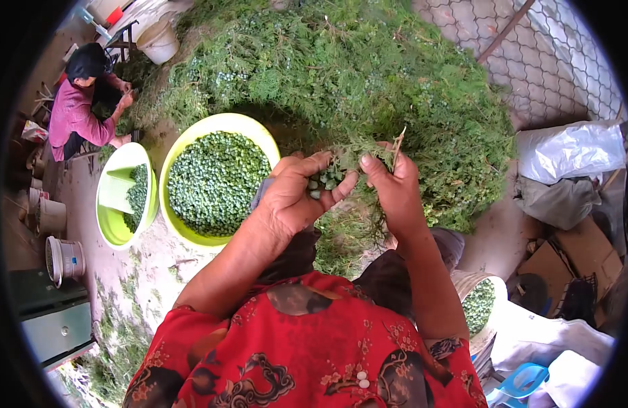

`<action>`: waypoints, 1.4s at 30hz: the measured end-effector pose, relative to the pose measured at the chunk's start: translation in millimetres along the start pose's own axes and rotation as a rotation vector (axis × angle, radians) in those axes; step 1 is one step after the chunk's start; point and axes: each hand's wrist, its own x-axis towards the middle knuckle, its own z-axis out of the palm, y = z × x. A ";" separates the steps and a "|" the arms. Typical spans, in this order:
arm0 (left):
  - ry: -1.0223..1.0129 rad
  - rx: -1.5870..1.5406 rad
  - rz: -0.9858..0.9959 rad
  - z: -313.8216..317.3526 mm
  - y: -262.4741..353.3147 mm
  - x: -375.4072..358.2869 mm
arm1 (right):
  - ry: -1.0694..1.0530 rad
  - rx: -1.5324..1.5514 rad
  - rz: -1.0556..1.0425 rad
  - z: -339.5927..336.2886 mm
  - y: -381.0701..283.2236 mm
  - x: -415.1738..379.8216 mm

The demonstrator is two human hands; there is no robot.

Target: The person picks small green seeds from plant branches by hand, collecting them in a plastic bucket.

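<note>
My left hand (293, 190) is curled palm-up, with several small green conifer cones (329, 179) in its fingers. Just to its right, my right hand (394, 187) pinches a conifer sprig (400, 144) between thumb and fingers, its brown stem pointing up. Leafy ends of the sprig reach across to the left fingertips. Beside my left forearm stands a big yellow-green basin (271, 139) heaped with green cones (215, 180). Beyond my hands spreads a large pile of cut conifer branches (341, 68).
A smaller green basin (104, 216) holds more cones. At the upper left a person (86, 109) in a pink top sits working. White buckets (68, 258) stand at left; a cone-filled bucket (498, 285) is at my right. Plastic sacks (572, 153) and cardboard (586, 248) lie farther right.
</note>
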 end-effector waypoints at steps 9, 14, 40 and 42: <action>-0.070 0.091 -0.010 8.7 1.8 -17.6 | 0.051 0.335 0.237 3.8 -13.5 -6.8; -0.103 0.536 0.196 10.4 -5.7 -18.2 | -0.046 0.272 0.188 8.0 -13.8 -10.0; -0.113 -0.064 -0.011 14.9 4.6 -31.5 | 0.047 0.190 0.080 -3.4 -22.8 -23.9; -0.061 0.081 0.065 10.9 3.4 -30.0 | 0.055 0.136 -0.012 8.5 -21.5 -24.4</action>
